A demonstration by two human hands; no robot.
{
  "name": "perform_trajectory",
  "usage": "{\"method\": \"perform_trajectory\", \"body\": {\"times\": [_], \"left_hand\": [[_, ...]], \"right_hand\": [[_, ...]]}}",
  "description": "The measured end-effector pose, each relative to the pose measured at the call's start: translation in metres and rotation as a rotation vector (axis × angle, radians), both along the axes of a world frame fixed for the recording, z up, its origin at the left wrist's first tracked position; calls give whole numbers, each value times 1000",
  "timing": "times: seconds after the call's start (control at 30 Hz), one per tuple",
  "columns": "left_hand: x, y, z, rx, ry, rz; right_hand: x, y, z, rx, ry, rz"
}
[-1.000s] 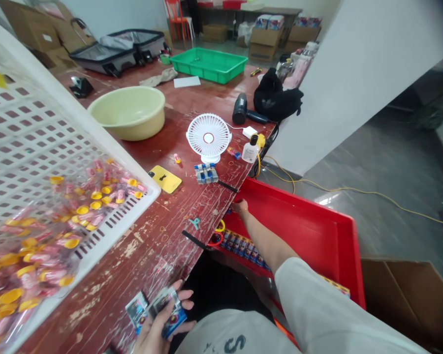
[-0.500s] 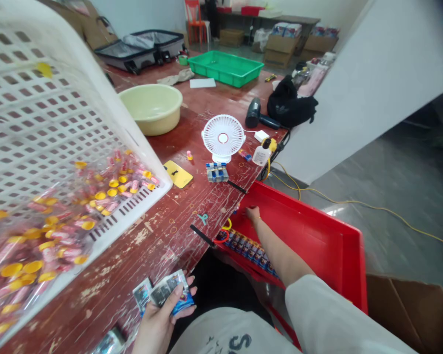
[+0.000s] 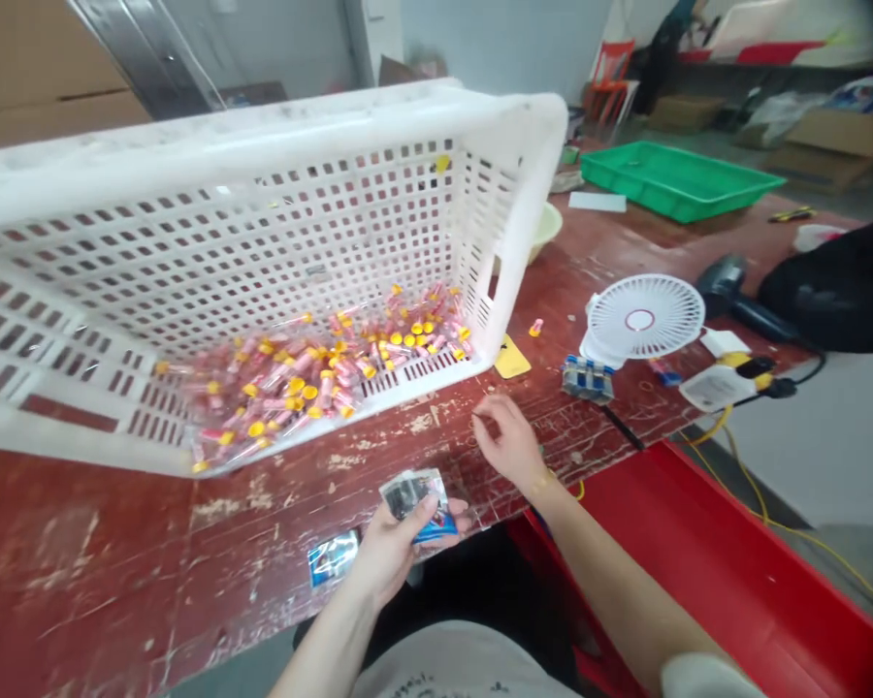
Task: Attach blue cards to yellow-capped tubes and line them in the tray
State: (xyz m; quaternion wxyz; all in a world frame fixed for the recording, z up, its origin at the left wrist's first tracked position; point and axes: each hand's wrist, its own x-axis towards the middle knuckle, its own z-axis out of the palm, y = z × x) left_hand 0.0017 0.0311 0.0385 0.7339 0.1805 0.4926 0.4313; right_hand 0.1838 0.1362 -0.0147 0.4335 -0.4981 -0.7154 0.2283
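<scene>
My left hand (image 3: 393, 543) is closed on a small stack of printed cards (image 3: 416, 496) at the near edge of the worn red table (image 3: 116, 572). One more card (image 3: 333, 558) lies flat on the table just left of it. My right hand (image 3: 507, 441) hovers over the table in front of the tilted white basket (image 3: 262, 223), thumb and forefinger pinched on something thin that I cannot make out. Inside the basket lie several pink packets with yellow caps (image 3: 312, 373).
A white desk fan (image 3: 644, 315), a blue-and-white clip of small items (image 3: 588, 378), a yellow phone (image 3: 513, 359), a hair dryer (image 3: 727, 291) and a black bag (image 3: 836, 291) sit to the right. A green tray (image 3: 676, 179) is further back. The red bin (image 3: 727, 572) stands below the table edge.
My right hand has come out of the red bin up onto the table. The view has swung left, so the basket now fills the middle. My left hand still grips the cards.
</scene>
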Motion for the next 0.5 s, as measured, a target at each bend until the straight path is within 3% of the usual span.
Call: {"method": "perform_trajectory", "body": {"times": [0.07,0.13,0.23,0.37,0.5], "left_hand": [[-7,-4,0,-9,9,60],[-14,-6,0,-16,-4,119],[-22,-7,-2,-37,-17,152],[-29,-3,-9,-56,-12,173],[-28,3,-20,-27,2,176]], "right_hand": [[-39,47,1,-101,-20,42],[-71,87,-3,-157,-13,-9],[-98,121,-11,-225,46,-105],[-91,119,-16,-395,189,-125],[-48,70,-7,-630,330,35]]}}
